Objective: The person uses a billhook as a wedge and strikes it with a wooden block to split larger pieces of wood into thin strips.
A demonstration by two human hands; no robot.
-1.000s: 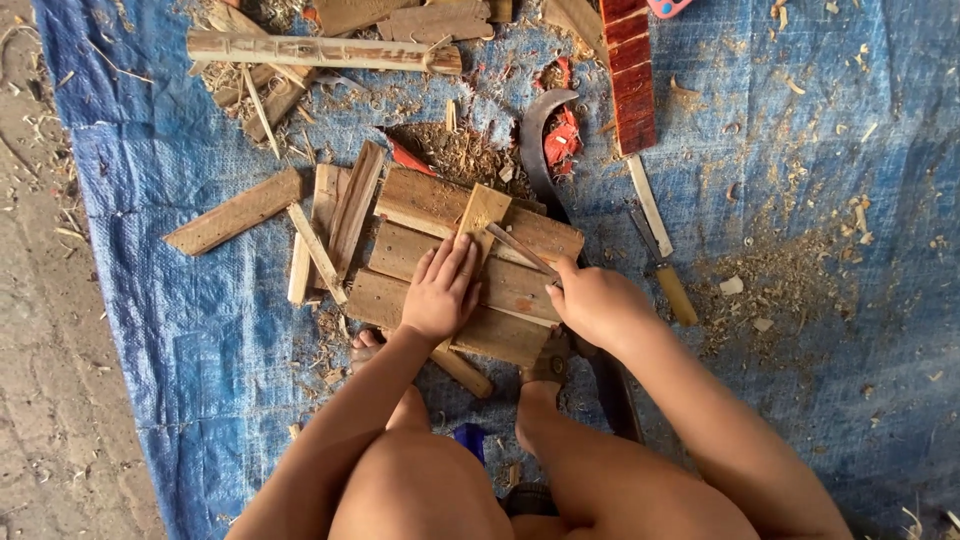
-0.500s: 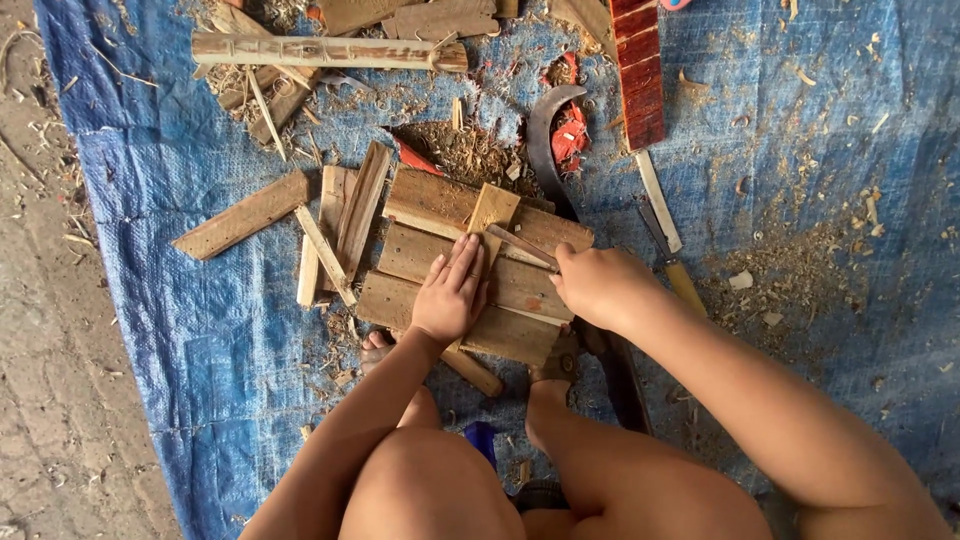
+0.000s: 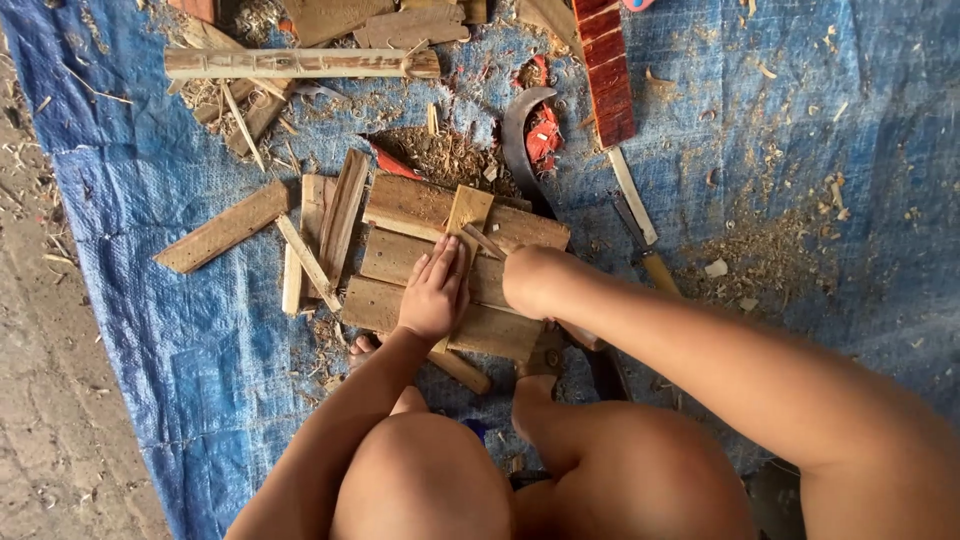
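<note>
A blue tarp (image 3: 780,150) strewn with wood shavings covers bare dirt ground (image 3: 40,380).

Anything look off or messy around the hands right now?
Wood shavings and chips are strewn across the blue tarp, and a curved blade lies loose beside the stacked boards. The left hand presses a thin strip; the right hand is fisted on the boards.

At frame centre, the left hand (image 3: 435,295) presses a small wooden slat (image 3: 466,215) onto stacked planks (image 3: 400,258); the right hand (image 3: 530,280) seemingly grips a thin tool (image 3: 484,242).
</note>
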